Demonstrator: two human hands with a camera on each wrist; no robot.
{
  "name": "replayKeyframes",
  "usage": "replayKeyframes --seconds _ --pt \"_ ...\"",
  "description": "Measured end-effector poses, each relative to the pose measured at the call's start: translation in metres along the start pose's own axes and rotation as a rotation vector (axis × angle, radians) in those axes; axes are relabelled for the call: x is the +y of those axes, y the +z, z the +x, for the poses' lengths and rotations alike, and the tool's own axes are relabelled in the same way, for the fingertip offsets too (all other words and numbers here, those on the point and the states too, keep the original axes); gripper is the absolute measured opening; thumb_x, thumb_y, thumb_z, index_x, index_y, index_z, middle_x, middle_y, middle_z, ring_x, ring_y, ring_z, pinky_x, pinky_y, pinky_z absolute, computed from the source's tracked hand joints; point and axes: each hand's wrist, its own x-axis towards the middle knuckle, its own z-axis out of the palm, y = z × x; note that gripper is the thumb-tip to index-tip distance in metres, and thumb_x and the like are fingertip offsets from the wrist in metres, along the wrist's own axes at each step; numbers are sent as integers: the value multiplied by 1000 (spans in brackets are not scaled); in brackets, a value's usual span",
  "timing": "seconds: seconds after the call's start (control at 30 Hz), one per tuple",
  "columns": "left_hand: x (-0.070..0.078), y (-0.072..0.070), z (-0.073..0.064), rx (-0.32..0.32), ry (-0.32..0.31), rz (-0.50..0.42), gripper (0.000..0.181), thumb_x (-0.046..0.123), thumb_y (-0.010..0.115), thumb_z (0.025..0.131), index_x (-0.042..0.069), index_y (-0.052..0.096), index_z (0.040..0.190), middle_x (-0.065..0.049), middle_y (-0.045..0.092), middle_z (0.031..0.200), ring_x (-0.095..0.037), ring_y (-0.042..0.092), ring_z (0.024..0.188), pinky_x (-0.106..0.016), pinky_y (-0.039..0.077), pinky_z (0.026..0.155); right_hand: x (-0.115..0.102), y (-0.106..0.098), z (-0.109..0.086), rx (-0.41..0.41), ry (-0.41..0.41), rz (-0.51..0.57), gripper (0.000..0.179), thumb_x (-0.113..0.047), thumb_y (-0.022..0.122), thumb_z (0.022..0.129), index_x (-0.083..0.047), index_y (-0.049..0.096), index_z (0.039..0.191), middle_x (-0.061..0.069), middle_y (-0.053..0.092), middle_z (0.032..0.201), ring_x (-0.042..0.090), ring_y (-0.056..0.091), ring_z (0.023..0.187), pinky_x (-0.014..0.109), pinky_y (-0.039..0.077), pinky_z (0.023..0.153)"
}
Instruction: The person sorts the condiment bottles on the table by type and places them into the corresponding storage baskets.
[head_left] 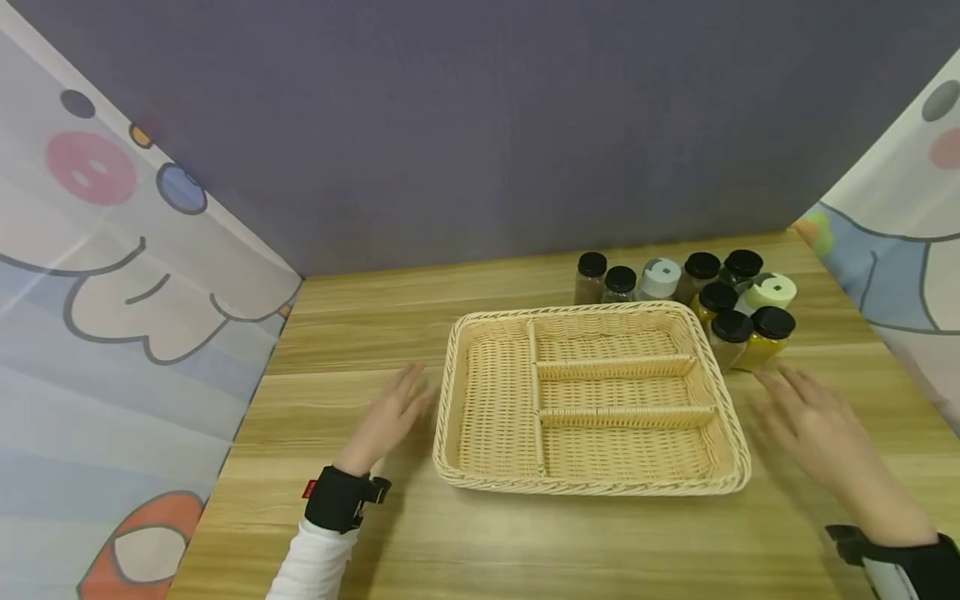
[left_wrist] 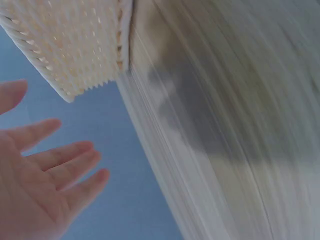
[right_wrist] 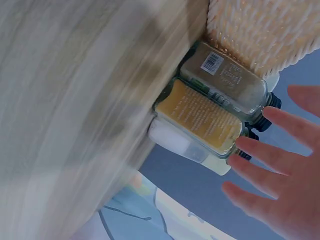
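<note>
A wicker basket (head_left: 536,400) is set on the bench (head_left: 525,546), divided by woven strips into one long compartment on its 9 o'clock side and three shorter ones toward 3 o'clock. Taking the basket as the clock's centre in the head view, the left hand (head_left: 386,421) is placed at 9 o'clock, just beside the rim, with fingers spread loosely and nothing held. The right hand (head_left: 817,429) is placed at about 3 o'clock, opened likewise, with nothing gripped; its fingertips are brought near a yellow-filled jar (head_left: 759,353), though whether the jar is touched cannot be told.

That jar is grouped with others around the basket from 12 o'clock to just past 2. Most are capped in black; one white lid (head_left: 662,276) and one pale yellow-green lid (head_left: 772,290) are seen among them. A black band (head_left: 337,500) is worn on the left wrist, above a white sleeve (head_left: 311,562).
</note>
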Motion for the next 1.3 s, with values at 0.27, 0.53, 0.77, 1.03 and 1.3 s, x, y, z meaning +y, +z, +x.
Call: replayKeyframes --seconds 0.27,0.53,0.77,1.03,1.3 --pt "6 -2 9 -58 -64 -401 56 32 49 89 10 26 135 -24 36 134 -38 39 116 -55 38 93 -7 -9 18 170 -97 3 31 -17 53 84 6 54 104 31 55 101 47 52 82 62 48 62" --pt "7 -2 15 -188 -82 -595 64 30 56 85 9 22 135 -24 40 129 -32 47 108 -50 43 90 -6 -23 47 175 -152 -44 39 -30 44 91 6 55 100 28 56 96 44 53 80 59 49 56" --pt "17 -5 14 -290 -118 -667 60 19 54 87 8 21 135 -28 40 127 -35 44 110 -53 41 91 2 -26 71 40 -134 -8 37 2 63 70 6 53 105 30 52 99 45 48 88 61 45 69" --pt "6 9 14 -310 -155 -752 62 22 57 85 15 21 136 -24 44 121 -30 49 105 -50 44 88 16 -17 90 24 -244 15 43 2 69 63 6 54 103 29 55 91 43 53 79 57 49 60" --pt "3 12 14 -325 -182 -807 62 24 57 85 18 22 135 -21 47 119 -28 52 100 -47 46 87 18 -17 99 -128 -197 2 45 -2 72 61 5 55 103 25 54 88 37 54 73 51 50 55"
